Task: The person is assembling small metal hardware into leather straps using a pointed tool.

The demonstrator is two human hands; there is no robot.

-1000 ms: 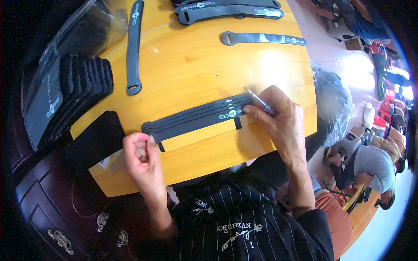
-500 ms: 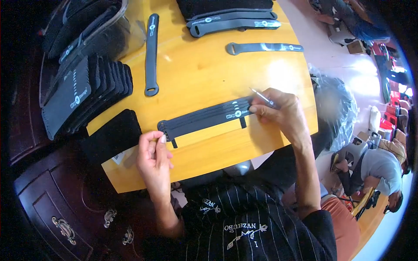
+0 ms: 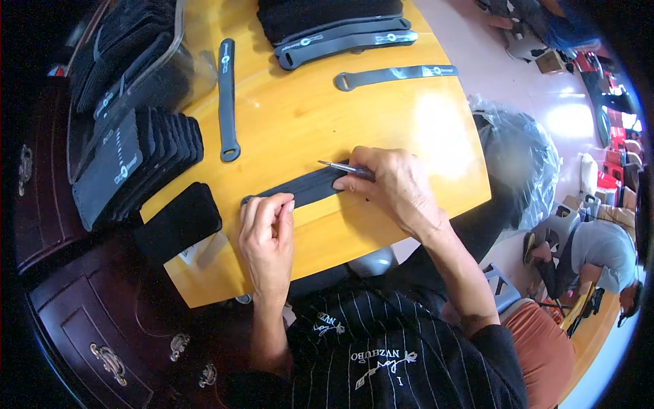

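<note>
A long dark grey strap point(image 3: 310, 188) lies flat across the near part of the yellow wooden table point(image 3: 300, 116). My left hand point(image 3: 267, 235) pinches the strap's left end against the table. My right hand point(image 3: 392, 185) rests on the strap's right part and grips a thin metal tool point(image 3: 335, 165), whose tip points left just above the strap. The right end of the strap is hidden under my right hand.
A row of black pads point(image 3: 133, 163) stands at the table's left, a flat black pad point(image 3: 178, 221) in front. Loose straps point(image 3: 227, 99) point(image 3: 395, 73) and a strap pile point(image 3: 337, 34) lie farther back. A dark cabinet point(image 3: 88, 320) is lower left. A plastic bag point(image 3: 518, 163) and a seated person point(image 3: 599, 252) are right.
My view has shifted closer over the table. My right hand slid left along the strap with the tool, covering more of it. My left hand stays on the left end.
</note>
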